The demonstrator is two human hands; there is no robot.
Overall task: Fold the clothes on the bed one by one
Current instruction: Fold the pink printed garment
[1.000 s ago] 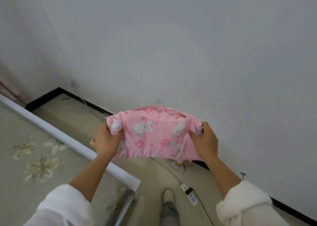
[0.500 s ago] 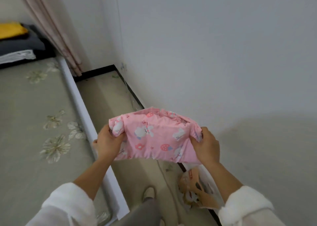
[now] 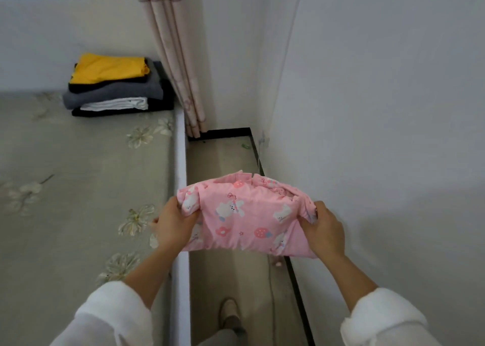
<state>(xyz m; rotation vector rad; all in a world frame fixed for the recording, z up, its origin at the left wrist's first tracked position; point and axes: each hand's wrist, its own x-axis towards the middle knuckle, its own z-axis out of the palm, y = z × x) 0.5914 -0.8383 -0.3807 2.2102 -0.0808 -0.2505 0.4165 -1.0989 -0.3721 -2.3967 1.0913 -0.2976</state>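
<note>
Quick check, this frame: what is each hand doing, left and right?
Left hand: grips the left end of the folded pink garment.
Right hand: grips the garment's right end, fingers curled round it.

i see a pink curtain [image 3: 173, 56] in the corner, black skirting [image 3: 297, 293] along the white wall [image 3: 380, 109], a shoe [image 3: 228, 311] on the floor [image 3: 223, 162].

The left sleeve [image 3: 112, 316] and the right sleeve [image 3: 383, 316] are white, of a soft and fleecy cloth, and each one ends in a thick, bunched cuff on the forearm. The left hand [image 3: 173, 225] and the right hand [image 3: 325, 230] are bare. Lower down a leg in grey trousers [image 3: 223, 339] shows, with a light beige shoe [image 3: 229, 311].
</note>
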